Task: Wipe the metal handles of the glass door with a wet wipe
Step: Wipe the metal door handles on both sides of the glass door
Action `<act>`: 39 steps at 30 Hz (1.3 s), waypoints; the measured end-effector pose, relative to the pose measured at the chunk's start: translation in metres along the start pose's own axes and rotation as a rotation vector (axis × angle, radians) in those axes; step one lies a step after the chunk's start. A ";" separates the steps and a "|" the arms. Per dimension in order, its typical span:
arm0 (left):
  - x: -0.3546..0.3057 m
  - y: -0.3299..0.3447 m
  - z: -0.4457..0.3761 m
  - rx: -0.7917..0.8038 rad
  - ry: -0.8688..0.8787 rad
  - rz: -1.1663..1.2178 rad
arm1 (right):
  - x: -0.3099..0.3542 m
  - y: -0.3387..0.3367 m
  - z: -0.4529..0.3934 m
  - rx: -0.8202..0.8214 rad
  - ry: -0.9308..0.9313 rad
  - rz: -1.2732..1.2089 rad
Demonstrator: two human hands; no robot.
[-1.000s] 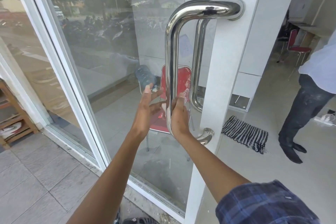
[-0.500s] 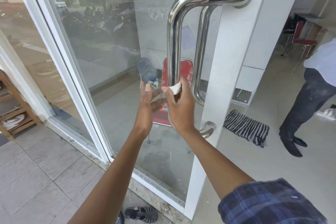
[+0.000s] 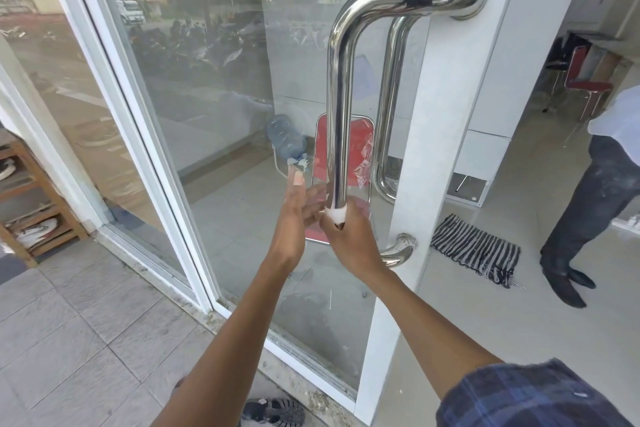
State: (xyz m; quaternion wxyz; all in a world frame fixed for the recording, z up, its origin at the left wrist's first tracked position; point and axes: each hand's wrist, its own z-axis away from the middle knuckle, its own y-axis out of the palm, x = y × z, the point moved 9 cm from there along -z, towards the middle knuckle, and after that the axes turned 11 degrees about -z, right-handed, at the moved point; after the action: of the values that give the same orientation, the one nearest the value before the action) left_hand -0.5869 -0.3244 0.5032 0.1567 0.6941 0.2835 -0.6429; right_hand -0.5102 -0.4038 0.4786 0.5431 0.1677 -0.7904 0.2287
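Observation:
A polished metal pull handle point(image 3: 341, 87) curves out from the white door frame point(image 3: 446, 135) and runs down in front of the glass door point(image 3: 214, 107). A second metal handle point(image 3: 389, 104) sits on the inner side, seen through the glass. My right hand point(image 3: 349, 236) is closed around the lower part of the outer handle with a white wet wipe point(image 3: 336, 213) pressed against the metal. My left hand point(image 3: 298, 215) is flat beside it, fingers extended upward and close to the glass, holding nothing.
A person in dark trousers point(image 3: 595, 198) stands inside at the right near a striped floor mat point(image 3: 478, 250). A red chair point(image 3: 349, 149) stands behind the glass. A wooden shoe rack point(image 3: 31, 204) is at the left, and a sandal point(image 3: 277, 411) lies by the sill.
My right hand slid up the handle with the wipe, then back down to the lower section. My left hand stayed open by the glass.

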 end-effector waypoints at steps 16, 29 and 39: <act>0.039 0.010 0.003 -0.062 -0.010 0.023 | -0.006 0.004 -0.013 0.338 0.018 0.294; 0.051 0.034 0.015 -0.016 -0.047 -0.018 | -0.031 -0.009 0.029 0.291 -0.209 1.107; 0.061 0.043 0.024 0.032 -0.110 -0.042 | -0.028 -0.059 0.062 0.056 -0.594 1.140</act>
State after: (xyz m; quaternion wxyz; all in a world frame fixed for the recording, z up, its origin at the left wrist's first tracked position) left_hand -0.5792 -0.3607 0.4340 0.1475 0.6537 0.2789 -0.6878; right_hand -0.5181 -0.4866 0.4444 0.0899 -0.2082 -0.8659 0.4458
